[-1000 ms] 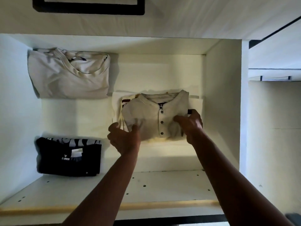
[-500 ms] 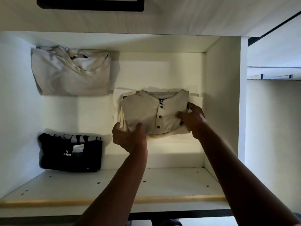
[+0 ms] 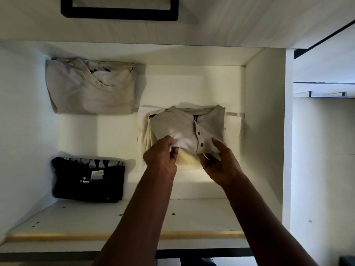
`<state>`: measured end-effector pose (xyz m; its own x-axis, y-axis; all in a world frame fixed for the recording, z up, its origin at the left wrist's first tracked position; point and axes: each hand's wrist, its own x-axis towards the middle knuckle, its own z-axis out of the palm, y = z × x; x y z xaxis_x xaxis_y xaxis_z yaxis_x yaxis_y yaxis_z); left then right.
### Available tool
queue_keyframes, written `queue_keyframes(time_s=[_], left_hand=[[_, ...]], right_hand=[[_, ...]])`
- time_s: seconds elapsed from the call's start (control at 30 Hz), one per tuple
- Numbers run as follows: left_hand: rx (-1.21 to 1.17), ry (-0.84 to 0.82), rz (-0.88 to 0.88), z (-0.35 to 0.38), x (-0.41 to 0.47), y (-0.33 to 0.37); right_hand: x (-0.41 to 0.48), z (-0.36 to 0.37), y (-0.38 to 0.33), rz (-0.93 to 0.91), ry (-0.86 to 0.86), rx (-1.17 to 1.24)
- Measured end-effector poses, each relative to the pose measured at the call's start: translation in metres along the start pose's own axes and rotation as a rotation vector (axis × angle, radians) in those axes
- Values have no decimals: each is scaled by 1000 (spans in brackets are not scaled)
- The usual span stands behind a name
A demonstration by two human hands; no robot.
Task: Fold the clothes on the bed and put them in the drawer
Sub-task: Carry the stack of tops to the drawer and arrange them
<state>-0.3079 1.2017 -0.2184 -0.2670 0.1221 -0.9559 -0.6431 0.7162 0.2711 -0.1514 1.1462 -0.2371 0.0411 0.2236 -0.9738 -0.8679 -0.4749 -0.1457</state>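
A folded beige button-front shirt (image 3: 184,127) lies on top of a cream folded garment (image 3: 144,135) at the right of the open white drawer (image 3: 263,120). My left hand (image 3: 161,158) pinches the shirt's near left edge between thumb and curled fingers. My right hand (image 3: 221,160) holds the near right corner, fingers under the fabric and thumb on top. The shirt's near edge is lifted a little off the cream garment.
A folded beige T-shirt (image 3: 90,89) lies at the drawer's back left and a folded black printed T-shirt (image 3: 88,179) at the front left. A closed drawer front with a black handle (image 3: 119,10) is above. The drawer's front rail (image 3: 57,237) runs below my arms.
Both hands have slid from the shirt's sides to its near edge and now grip it. The camera has moved closer.
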Motion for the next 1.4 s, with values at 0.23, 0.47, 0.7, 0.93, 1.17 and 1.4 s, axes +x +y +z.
queue_keyframes(time_s=[0.23, 0.47, 0.7, 0.93, 1.17, 1.4], left_hand=[[455, -259, 8, -16, 16, 50], [681, -153, 282, -102, 22, 135], [735, 187, 474, -179, 98, 207], [1004, 312, 635, -172, 146, 214], [865, 172, 1095, -128, 82, 117], [947, -209, 665, -82, 64, 10]], right_hand=[[17, 8, -22, -126, -33, -142], [-11, 70, 36, -205, -293, -598], [57, 155, 174, -262, -226, -743], [86, 184, 205, -413, -116, -1205], [21, 115, 142, -1035, 102, -1098], [24, 12, 33, -650, 725, -1115]])
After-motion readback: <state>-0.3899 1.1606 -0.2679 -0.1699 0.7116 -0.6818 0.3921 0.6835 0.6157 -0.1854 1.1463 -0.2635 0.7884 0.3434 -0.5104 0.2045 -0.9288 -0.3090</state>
